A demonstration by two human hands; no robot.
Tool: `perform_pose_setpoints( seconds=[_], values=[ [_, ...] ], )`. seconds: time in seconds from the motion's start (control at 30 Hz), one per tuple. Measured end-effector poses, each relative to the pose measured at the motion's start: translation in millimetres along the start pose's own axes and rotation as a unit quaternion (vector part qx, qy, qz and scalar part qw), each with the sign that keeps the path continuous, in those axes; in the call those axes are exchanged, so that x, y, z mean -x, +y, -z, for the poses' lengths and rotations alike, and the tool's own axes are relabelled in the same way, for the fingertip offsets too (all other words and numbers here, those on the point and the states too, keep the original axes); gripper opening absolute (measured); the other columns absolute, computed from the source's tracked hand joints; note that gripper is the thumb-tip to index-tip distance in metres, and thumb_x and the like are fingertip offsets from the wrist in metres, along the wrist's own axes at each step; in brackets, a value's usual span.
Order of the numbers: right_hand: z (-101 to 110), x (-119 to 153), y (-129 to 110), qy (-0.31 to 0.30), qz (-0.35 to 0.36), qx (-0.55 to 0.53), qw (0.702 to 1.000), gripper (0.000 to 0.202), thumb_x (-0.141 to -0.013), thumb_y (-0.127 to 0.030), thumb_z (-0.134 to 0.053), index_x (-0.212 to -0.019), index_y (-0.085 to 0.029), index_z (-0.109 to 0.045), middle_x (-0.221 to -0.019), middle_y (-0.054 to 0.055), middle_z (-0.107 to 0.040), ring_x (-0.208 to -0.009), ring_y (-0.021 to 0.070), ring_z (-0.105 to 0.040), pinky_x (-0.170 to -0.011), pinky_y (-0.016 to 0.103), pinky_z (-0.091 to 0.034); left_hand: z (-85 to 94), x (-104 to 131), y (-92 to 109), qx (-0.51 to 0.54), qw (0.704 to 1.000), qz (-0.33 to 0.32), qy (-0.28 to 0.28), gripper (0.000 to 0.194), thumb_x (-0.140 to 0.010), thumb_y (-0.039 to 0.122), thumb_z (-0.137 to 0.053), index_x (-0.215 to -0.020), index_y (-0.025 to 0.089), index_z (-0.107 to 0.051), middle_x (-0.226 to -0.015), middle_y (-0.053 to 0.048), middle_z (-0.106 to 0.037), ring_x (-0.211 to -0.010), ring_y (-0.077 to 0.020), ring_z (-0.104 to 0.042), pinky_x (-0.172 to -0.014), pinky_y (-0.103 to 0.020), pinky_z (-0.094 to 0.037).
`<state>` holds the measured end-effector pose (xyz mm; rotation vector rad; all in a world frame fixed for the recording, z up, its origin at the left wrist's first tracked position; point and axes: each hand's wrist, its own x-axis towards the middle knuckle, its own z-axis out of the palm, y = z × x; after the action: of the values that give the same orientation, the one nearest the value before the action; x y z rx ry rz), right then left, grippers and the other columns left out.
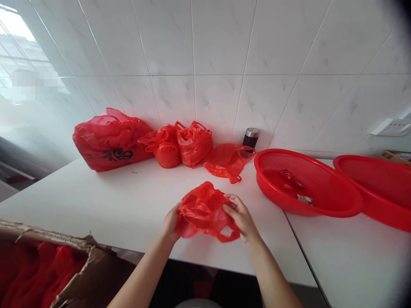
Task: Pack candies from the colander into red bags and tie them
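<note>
A crumpled red plastic bag (205, 209) is held between my two hands over the front part of the white table (128, 214). My left hand (172, 222) grips its left side, the fingers mostly hidden behind the plastic. At the right side, my right hand (240, 216) has its fingers bent over the bag, above a loop handle that hangs down. Behind my hands, another thin red bag (227, 161) lies loosely on the table. Two filled red bags (167, 154) (194, 145) stand to its left, close together.
A large red bag with black lettering (112, 141) stands at the back left. A dark bottle (251, 139) is by the wall. Rightward are a red basket (272, 194) with small packets and another red basket (382, 214). An open cardboard box (105, 273) holds red items, front left.
</note>
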<state>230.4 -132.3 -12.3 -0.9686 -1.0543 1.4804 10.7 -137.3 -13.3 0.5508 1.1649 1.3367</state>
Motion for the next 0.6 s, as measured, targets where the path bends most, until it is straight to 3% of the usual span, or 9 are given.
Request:
perform_pose_setpoints(
  seconds=[0.1,0.2,0.3,0.37,0.43,0.47,0.5,0.6],
  values=[
    [20.3,-5.9,-18.0,0.072,0.020,-0.076,0.994,0.038,-0.073,-0.036,-0.076,-0.102,-0.023,-0.055,-0.079,-0.002,-0.062,-0.067,0.0126,-0.059,-0.063,0.024,-0.049,18.5,-6.1,8.5,-0.052,0.994,-0.066,0.073,0.025,-0.077,0.039,-0.063,-0.081,0.015,-0.057,-0.074,-0.005,-0.064,-0.065,-0.0171,-0.064,-0.061,-0.029,-0.052],
    [27.7,-6.5,-33.0,0.077,0.036,-0.068,0.994,0.037,-0.073,-0.036,-0.077,-0.101,-0.023,-0.056,-0.082,-0.002,-0.063,-0.068,0.0119,-0.058,-0.062,0.023,-0.048,23.4,0.8,15.4,-0.122,0.969,-0.176,0.124,0.037,-0.084,0.048,-0.057,-0.109,0.021,-0.054,-0.114,-0.009,-0.061,-0.097,-0.0208,-0.063,-0.081,-0.033,-0.050],
    [20.7,-6.3,-39.8,0.067,0.039,-0.048,0.996,0.036,-0.074,-0.038,-0.076,-0.101,-0.023,-0.057,-0.083,-0.001,-0.063,-0.070,0.0128,-0.059,-0.064,0.024,-0.049,11.8,17.1,11.9,-0.193,0.934,-0.284,0.099,0.053,-0.078,0.048,-0.067,-0.123,0.027,-0.050,-0.141,-0.006,-0.045,-0.130,-0.0240,-0.041,-0.110,-0.039,-0.029],
    [13.2,-7.4,-40.5,0.062,0.037,-0.039,0.997,0.035,-0.075,-0.040,-0.075,-0.100,-0.024,-0.057,-0.083,-0.002,-0.063,-0.070,0.0131,-0.059,-0.065,0.025,-0.049,1.1,24.5,3.8,-0.282,0.900,-0.329,0.047,0.069,-0.064,0.048,-0.079,-0.125,0.025,-0.054,-0.142,-0.009,-0.045,-0.134,-0.0300,-0.036,-0.113,-0.046,-0.023],
    [8.6,-9.7,-40.3,0.055,0.040,-0.025,0.997,0.034,-0.076,-0.041,-0.073,-0.101,-0.025,-0.057,-0.084,-0.002,-0.063,-0.070,0.0133,-0.059,-0.065,0.025,-0.049,-6.4,24.5,-4.4,-0.397,0.851,-0.343,0.008,0.078,-0.056,0.049,-0.083,-0.126,0.026,-0.056,-0.141,-0.013,-0.046,-0.130,-0.0363,-0.038,-0.108,-0.055,-0.027],
    [8.6,-11.1,-40.5,0.052,0.045,-0.010,0.998,0.033,-0.077,-0.042,-0.072,-0.101,-0.026,-0.057,-0.084,-0.002,-0.063,-0.071,0.0136,-0.059,-0.066,0.026,-0.049,-8.0,21.6,-6.9,-0.438,0.835,-0.332,-0.005,0.073,-0.057,0.048,-0.083,-0.123,0.028,-0.059,-0.141,-0.013,-0.047,-0.129,-0.0379,-0.039,-0.105,-0.057,-0.028],
    [10.5,-12.8,-41.3,0.050,0.054,0.012,0.997,0.032,-0.078,-0.042,-0.071,-0.102,-0.026,-0.057,-0.086,-0.001,-0.064,-0.072,0.0141,-0.060,-0.067,0.026,-0.049,-8.1,17.4,-7.5,-0.455,0.834,-0.311,-0.013,0.061,-0.059,0.047,-0.081,-0.114,0.029,-0.064,-0.138,-0.011,-0.049,-0.127,-0.0385,-0.040,-0.104,-0.057,-0.030],
    [26.5,-17.0,-50.1,0.057,0.103,0.141,0.983,0.027,-0.082,-0.041,-0.065,-0.102,-0.024,-0.058,-0.093,0.003,-0.065,-0.084,0.0179,-0.061,-0.076,0.031,-0.049,-2.4,1.3,2.8,-0.400,0.887,-0.232,-0.020,0.024,-0.072,0.045,-0.071,-0.082,0.024,-0.070,-0.115,-0.010,-0.063,-0.110,-0.0347,-0.053,-0.094,-0.049,-0.040]
  ],
)
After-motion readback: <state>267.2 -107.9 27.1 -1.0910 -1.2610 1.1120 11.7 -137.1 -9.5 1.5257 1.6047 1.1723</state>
